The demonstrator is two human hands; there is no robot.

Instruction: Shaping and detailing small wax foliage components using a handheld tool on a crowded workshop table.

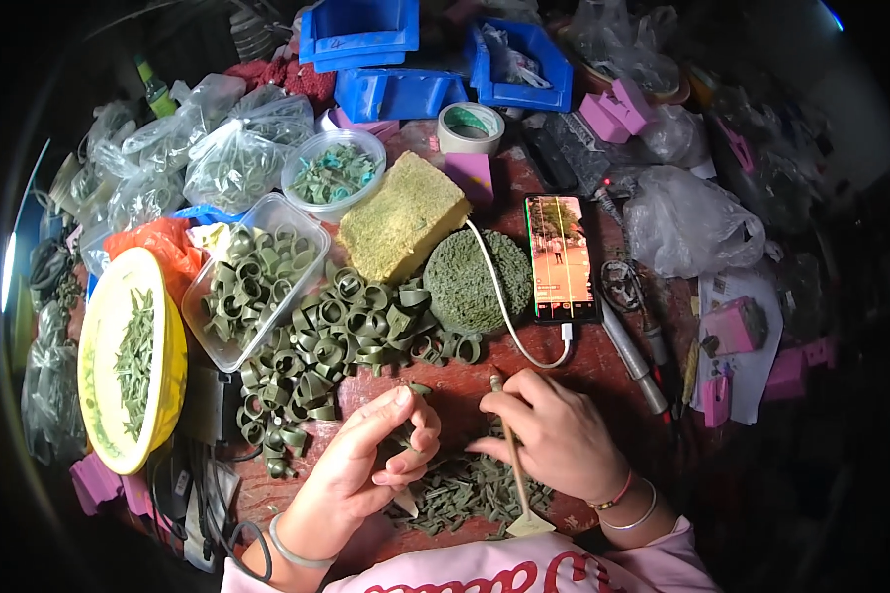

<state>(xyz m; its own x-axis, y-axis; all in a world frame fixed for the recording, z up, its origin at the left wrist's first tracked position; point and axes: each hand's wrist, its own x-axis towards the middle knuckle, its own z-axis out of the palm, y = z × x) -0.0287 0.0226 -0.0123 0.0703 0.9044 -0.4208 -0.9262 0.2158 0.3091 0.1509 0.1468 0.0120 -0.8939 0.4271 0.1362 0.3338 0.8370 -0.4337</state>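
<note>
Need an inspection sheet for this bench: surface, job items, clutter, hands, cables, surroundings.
Surface: red tabletop, largely covered.
Job items: green rings heaped left of centre; dark green pieces scattered near the person.
Clutter: blue bins and tape roll at far side; plastic bag and pink block at right.
Hands: left hand holds a small green piece; right hand grips a wooden-handled tool.
Cables: white cable plugged into lit phone; black cables lower left.
Surroundings: dark toward the edges; co-workers: nothing seen.

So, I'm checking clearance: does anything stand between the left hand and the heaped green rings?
Nothing visible does: in this view, just a strip of red tabletop shows between the left hand and the heaped green rings.
</note>
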